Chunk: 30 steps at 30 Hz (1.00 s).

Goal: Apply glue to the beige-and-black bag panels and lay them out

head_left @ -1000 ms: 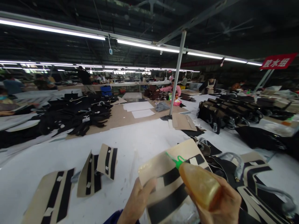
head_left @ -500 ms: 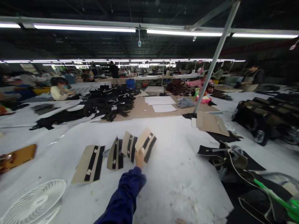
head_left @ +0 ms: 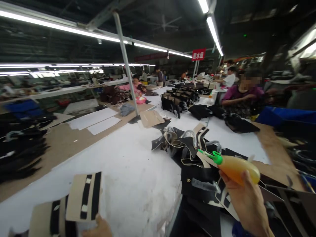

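Your right hand [head_left: 247, 202] has its grip wrapped around an amber bottle [head_left: 238, 169], fingers curled over its rear end, so the bottle lies nearly level with its green nozzle [head_left: 209, 155] pointing left and slightly away from you. The bottle hangs in the air above a heap of black pieces [head_left: 195, 171] with tan edging, which spreads under and beyond the nozzle; clear plastic handles [head_left: 187, 134] arch up out of the heap on the far side of the bottle. Your left hand [head_left: 97, 228] shows only at the bottom edge, well to the left of the bottle; its grip is mostly cut off by the frame, so you cannot tell whether it is closed, though it sits right against the lower edge of a tan panel [head_left: 84, 197] with black stripes. That panel leans over another striped panel [head_left: 46, 219] farther left. Between the panels and the bottle lies a bare stretch of the white desk [head_left: 133, 164]. Beyond the heap, farther from you than the bottle, a tan folded card [head_left: 151, 118] lies at the foot of a slanting metal post [head_left: 125, 62], with a row of dark bags [head_left: 177, 98] behind it. To the right of the bottle and farther back, a person in a purple top [head_left: 243, 93] sits at the desk.
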Motion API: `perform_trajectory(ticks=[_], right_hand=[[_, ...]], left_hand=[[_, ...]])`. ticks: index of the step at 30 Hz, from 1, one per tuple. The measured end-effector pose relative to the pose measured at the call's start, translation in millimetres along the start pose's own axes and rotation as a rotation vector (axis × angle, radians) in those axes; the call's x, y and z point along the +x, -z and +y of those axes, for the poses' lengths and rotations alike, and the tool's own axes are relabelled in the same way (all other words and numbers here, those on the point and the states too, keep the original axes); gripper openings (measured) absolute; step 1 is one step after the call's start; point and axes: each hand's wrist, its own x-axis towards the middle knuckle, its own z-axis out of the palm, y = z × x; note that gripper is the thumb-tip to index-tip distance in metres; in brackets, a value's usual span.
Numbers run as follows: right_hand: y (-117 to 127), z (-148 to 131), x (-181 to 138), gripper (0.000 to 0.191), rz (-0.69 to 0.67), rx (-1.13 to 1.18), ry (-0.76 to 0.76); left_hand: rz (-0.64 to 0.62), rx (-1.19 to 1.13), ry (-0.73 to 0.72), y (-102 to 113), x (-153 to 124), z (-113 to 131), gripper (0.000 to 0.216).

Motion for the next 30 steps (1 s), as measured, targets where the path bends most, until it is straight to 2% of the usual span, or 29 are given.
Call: perform_trajectory(ticks=[4,6,10,12,14,18,21,23,25,27,30], right_hand=[[21,-8,20,0.038,0.011,0.036,0.047],[31,-17,30,0.035,0.006,0.031,0.074],[48,-37,46,0.042,0.018,0.023,0.116],[59,-45,52,0.046,0.030,0.024,0.138],[70,-51,57,0.046,0.034,0.025,0.160],[91,-56,67,0.044,0.040,0.017,0.182],[98,-58,75,0.044,0.044,0.020,0.148],[99,-58,80,0.044,0.035,0.025,0.133],[97,-58,84,0.045,0.025,0.026,0.130],[94,-57,87,0.044,0.017,0.030,0.126],[86,-52,89,0.042,0.002,0.035,0.076]], left_hand=[[-0.282,0.023,-0.181,-56,-63,5,0.046],[-0.446,0.040,-0.293,-89,-98,12,0.054],[-0.847,0.064,-0.618,-160,-162,39,0.076],[-0.930,0.105,-0.697,-187,-184,57,0.093],[-0.929,0.137,-0.731,-205,-197,76,0.100],[-0.949,0.049,-0.832,-222,-210,114,0.089],[-0.988,-0.069,-0.784,-230,-213,137,0.057],[-0.963,-0.153,-0.662,-233,-209,147,0.039],[-0.898,-0.246,-0.505,-228,-198,151,0.033],[-0.816,-0.341,-0.331,-213,-182,148,0.034],[-0.716,-0.489,-0.080,-175,-159,135,0.044]])
